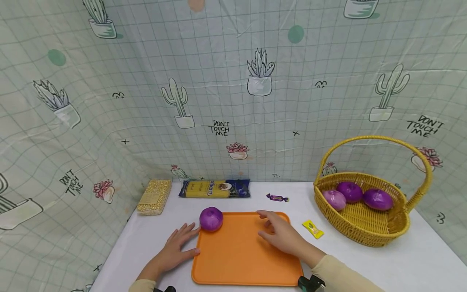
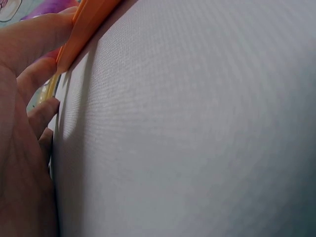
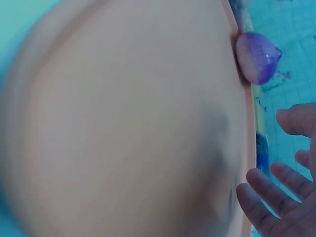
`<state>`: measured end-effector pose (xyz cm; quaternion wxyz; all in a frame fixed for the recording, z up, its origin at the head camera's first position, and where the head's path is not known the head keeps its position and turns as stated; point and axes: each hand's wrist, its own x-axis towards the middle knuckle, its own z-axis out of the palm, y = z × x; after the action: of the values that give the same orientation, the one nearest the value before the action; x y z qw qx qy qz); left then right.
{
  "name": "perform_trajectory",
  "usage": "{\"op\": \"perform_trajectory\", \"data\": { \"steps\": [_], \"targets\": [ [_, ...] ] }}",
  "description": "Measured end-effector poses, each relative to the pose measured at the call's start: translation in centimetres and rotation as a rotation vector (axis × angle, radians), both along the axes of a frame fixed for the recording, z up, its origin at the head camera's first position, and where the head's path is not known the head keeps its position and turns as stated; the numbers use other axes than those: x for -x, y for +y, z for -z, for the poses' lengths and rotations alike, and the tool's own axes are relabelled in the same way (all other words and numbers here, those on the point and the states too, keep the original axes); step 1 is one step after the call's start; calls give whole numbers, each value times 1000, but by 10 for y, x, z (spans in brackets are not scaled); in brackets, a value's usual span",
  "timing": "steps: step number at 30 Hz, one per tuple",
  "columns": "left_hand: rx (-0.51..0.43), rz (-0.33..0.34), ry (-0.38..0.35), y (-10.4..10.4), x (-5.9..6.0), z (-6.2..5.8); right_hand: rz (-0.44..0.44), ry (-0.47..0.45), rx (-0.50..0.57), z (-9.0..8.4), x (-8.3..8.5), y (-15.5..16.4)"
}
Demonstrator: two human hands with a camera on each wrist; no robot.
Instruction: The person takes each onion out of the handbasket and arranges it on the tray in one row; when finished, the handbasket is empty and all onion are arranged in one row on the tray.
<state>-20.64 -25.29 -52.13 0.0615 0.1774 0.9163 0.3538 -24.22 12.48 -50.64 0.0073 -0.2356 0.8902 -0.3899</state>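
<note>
An orange tray (image 1: 248, 251) lies on the white table, with a purple onion (image 1: 211, 219) at its back left corner. My left hand (image 1: 178, 248) is spread at the tray's left edge, thumb and index fingertips right at the rim. In the left wrist view, those fingertips meet the orange tray edge (image 2: 84, 37). Over the tray's right part is my right hand (image 1: 280, 234), fingers loosely bent and holding nothing. The right wrist view shows the right hand's parted fingers (image 3: 261, 205) above the tray, with the onion (image 3: 257, 58) beyond.
A yellow wicker basket (image 1: 350, 217) with several purple onions stands at the right. Between it and the tray lies a yellow-wrapped candy (image 1: 312, 229). Farther back are a purple-wrapped candy (image 1: 277, 198), a pasta packet (image 1: 215, 189) and a bag of yellow grains (image 1: 155, 197). A patterned curtain (image 1: 233, 101) hangs behind.
</note>
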Motion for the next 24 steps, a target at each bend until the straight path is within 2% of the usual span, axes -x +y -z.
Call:
{"op": "perform_trajectory", "data": {
  "steps": [24],
  "targets": [
    [-13,-11,-26,-1,2,2,61,-8,45,-1,-5,38]
  ]
}}
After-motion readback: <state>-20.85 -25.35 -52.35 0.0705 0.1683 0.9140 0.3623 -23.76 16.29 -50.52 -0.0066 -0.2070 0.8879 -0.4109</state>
